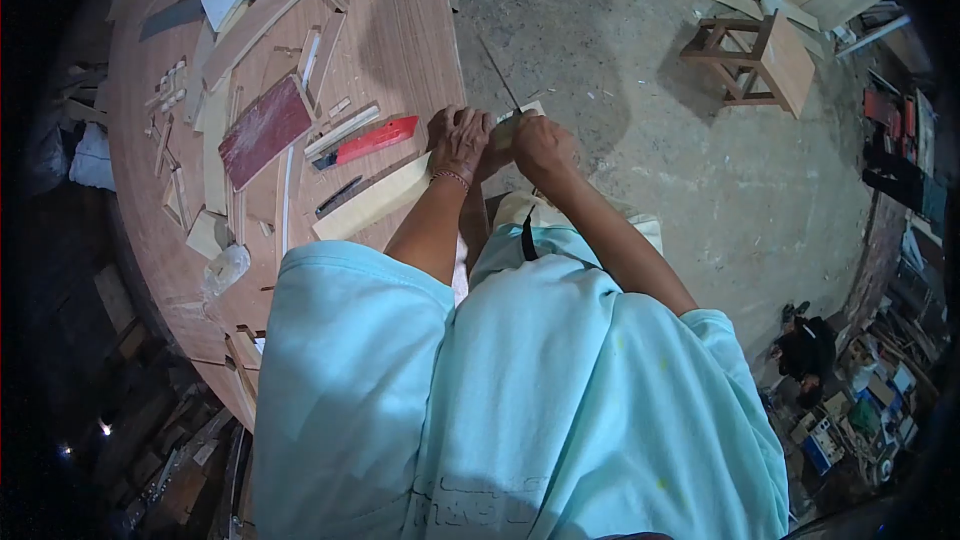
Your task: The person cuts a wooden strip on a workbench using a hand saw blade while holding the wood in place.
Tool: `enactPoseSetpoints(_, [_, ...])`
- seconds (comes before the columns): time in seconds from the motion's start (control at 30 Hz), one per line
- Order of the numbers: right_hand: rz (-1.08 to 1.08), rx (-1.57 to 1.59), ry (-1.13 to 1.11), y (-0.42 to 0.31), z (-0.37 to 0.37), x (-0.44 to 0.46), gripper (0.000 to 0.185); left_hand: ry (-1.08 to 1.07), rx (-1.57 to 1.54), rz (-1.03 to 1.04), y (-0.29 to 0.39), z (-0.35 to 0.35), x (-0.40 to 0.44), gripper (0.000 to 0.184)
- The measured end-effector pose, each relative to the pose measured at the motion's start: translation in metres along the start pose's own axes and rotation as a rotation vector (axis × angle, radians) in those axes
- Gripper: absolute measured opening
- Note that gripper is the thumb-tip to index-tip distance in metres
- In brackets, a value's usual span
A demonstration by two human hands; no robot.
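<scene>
A pale wooden board [385, 197] lies slantwise over the table's right edge, its far end sticking out past it. My left hand [461, 142] is closed over this board at the edge, fingers curled on top. Just right of it, my right hand [546, 152] is closed in a fist beside the overhanging end. From that fist a thin dark saw blade [498, 68] points away, seen edge-on; the handle is hidden in the hand. Near my left hand lie a red-and-black cutter-like tool [372, 141] and a slim dark tool [338, 196].
The wood-grain table [400, 40] carries offcuts, a dark red panel [267, 130] and a crumpled clear plastic piece [226, 270]. A wooden stool-like frame [750, 65] lies on the concrete floor [690, 180]. Clutter lines the right side, near a person in dark clothing [806, 348].
</scene>
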State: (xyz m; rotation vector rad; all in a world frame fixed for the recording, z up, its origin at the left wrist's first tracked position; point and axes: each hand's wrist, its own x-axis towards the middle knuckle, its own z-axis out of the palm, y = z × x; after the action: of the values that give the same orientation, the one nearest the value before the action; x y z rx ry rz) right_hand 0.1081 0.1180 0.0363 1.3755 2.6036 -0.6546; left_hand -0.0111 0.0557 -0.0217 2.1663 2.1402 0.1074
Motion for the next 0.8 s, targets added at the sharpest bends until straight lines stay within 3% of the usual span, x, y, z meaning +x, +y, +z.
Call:
enactPoseSetpoints(0.27, [0.142, 0.085, -0.040, 0.002, -0.016, -0.036, 0.017, 0.007, -0.081, -0.051, 0.009, -0.014, 0.001, 0.012])
enactPoseSetpoints(0.43, [0.006, 0.041, -0.025, -0.003, 0.001, 0.004, 0.018, -0.045, 0.032, 0.002, 0.001, -0.003, 0.001, 0.012])
enactPoseSetpoints(0.57, [-0.016, 0.012, -0.024, -0.001, -0.021, -0.028, 0.017, -0.010, -0.065, -0.039, 0.006, -0.005, 0.002, 0.014])
enactPoseSetpoints(0.63, [0.222, 0.111, -0.135, -0.002, -0.024, -0.037, 0.018, -0.026, -0.079, -0.057, 0.009, -0.018, 0.002, 0.014])
enactPoseSetpoints(0.8, [0.048, 0.153, -0.015, 0.002, -0.004, -0.004, 0.019, -0.040, 0.001, -0.017, 0.003, -0.005, 0.002, 0.016])
